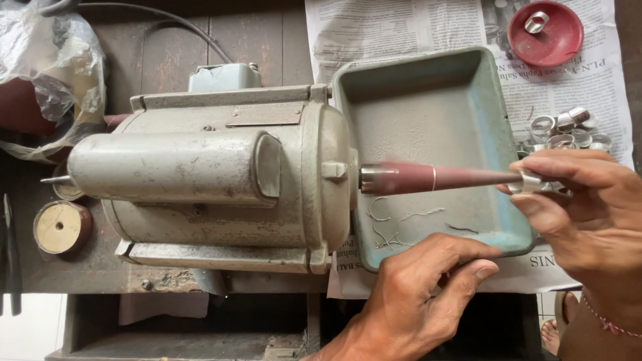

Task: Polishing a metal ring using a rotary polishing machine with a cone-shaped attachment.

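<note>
Ring [531, 180] pinched in the right hand [592, 207], pressed onto the tapered spindle's [435, 178] tip.
Left hand [428, 294] rests loosely curled, holding nothing, bracing against the green tray [481, 100] beneath.

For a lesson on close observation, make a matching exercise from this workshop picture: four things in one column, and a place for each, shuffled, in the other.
Things:
1. metal ring
2. red dish
3. green tray
4. left hand

Places:
A. under the spinning cone
B. top right, on the newspaper
C. at the tip of the cone, in the right hand
D. on the near rim of the tray

Pairs: 1-C, 2-B, 3-A, 4-D
</note>
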